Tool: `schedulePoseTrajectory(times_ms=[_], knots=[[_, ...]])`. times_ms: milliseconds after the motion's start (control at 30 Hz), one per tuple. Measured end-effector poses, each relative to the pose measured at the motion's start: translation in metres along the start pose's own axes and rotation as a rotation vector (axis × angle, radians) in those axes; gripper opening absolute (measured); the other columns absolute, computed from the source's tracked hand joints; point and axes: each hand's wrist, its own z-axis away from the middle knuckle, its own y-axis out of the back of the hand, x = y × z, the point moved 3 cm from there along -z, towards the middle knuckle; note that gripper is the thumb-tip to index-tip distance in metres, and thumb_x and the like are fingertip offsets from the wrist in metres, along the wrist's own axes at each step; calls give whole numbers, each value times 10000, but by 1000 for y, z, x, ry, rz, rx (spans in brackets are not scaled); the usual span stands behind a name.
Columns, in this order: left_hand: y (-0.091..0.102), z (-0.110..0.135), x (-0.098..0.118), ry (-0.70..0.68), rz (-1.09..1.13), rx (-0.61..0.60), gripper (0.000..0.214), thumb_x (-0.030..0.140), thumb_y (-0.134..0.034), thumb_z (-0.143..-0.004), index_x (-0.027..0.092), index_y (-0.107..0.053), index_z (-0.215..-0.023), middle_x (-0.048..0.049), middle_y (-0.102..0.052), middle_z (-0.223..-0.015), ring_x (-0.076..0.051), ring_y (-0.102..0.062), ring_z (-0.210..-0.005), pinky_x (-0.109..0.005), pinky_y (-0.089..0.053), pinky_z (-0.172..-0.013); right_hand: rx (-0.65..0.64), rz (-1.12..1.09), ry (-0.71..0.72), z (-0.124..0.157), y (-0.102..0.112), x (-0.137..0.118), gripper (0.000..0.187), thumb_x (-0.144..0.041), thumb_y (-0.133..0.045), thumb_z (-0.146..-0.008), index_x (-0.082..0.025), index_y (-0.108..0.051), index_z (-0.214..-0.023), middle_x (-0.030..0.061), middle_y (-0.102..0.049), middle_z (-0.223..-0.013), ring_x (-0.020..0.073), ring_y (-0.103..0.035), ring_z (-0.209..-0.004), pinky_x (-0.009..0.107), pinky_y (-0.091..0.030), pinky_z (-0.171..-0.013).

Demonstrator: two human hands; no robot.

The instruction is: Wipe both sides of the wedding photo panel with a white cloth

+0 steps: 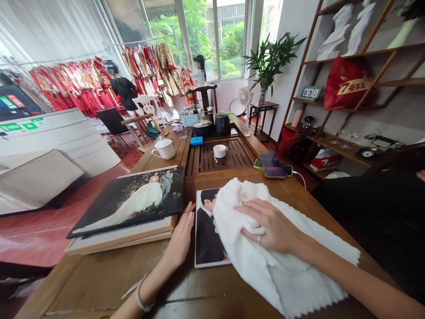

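Note:
A white cloth point(247, 261) lies bunched over the right part of a photo panel point(207, 237), hiding much of its picture of a person in a dark suit. My right hand point(274, 223), with a ring on one finger, is closed on the cloth and presses it onto the panel. Fingers stretched out, my left hand point(182, 235) rests on its edge along the panel's left side and holds nothing. Just left of it, a large dark wedding photo point(133, 201) lies on top of stacked light-edged frames point(122, 241).
On the wooden table point(99, 283) stand a lidded white cup point(164, 148), a slatted tea tray point(207, 165) with a small white cup point(220, 151), a dark kettle point(222, 124) and a charging phone point(274, 168). Two people are near the garment racks. Shelves point(332, 97) stand at right.

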Motion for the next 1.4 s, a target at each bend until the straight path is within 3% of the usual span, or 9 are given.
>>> schedulePoseTrajectory(times_ms=[200,500,667,867,1200,1400], knots=[[-1,-4,-3,-19,4,3,685,563,-318,-908,115,-353,-1425,-143,-369,-1506,-280,-317,-1396,-486,-212,-1156,77,51,-91,-3,3,21,404,-320,-603,-840,-213,-555,-1227,91,-644,-1131,255,-582,-1047,431,-491,-876],[0,-7,-3,-37,-14,-14,662,575,-303,-907,138,-413,-1392,-126,-341,-1524,-279,-286,-1410,-489,-197,-1158,82,65,-125,-3,1,17,388,-314,-582,-857,-206,-549,-1227,87,-636,-1148,254,-562,-1058,444,-474,-887],[0,-7,-3,-24,-17,-22,686,571,-293,-907,126,-359,-1425,-127,-331,-1528,-269,-289,-1410,-477,-211,-1158,55,26,-55,-3,-2,3,394,-319,-591,-844,-201,-557,-1219,110,-628,-1157,265,-553,-1063,451,-464,-888],[0,-7,-3,-26,-26,-16,690,563,-306,-904,110,-362,-1422,-142,-349,-1516,-279,-295,-1409,-488,-218,-1154,-86,-51,131,-1,-3,-18,494,-429,-614,-828,-221,-545,-1271,112,-611,-1178,282,-534,-1077,470,-428,-927],[0,-8,-3,-43,-35,-1,702,566,-306,-908,112,-325,-1444,-137,-379,-1501,-269,-335,-1395,-465,-295,-1128,-106,-100,126,2,-1,-13,541,-499,-566,-851,-209,-523,-1305,126,-583,-1245,279,-500,-1152,465,-399,-976],[0,-7,0,-34,-50,-18,672,551,-282,-922,121,-353,-1433,-133,-347,-1519,-257,-306,-1410,-445,-256,-1147,-95,-21,77,2,3,-16,591,-558,-635,-777,-255,-535,-1274,120,-567,-1287,301,-498,-1187,598,-224,-1070]])
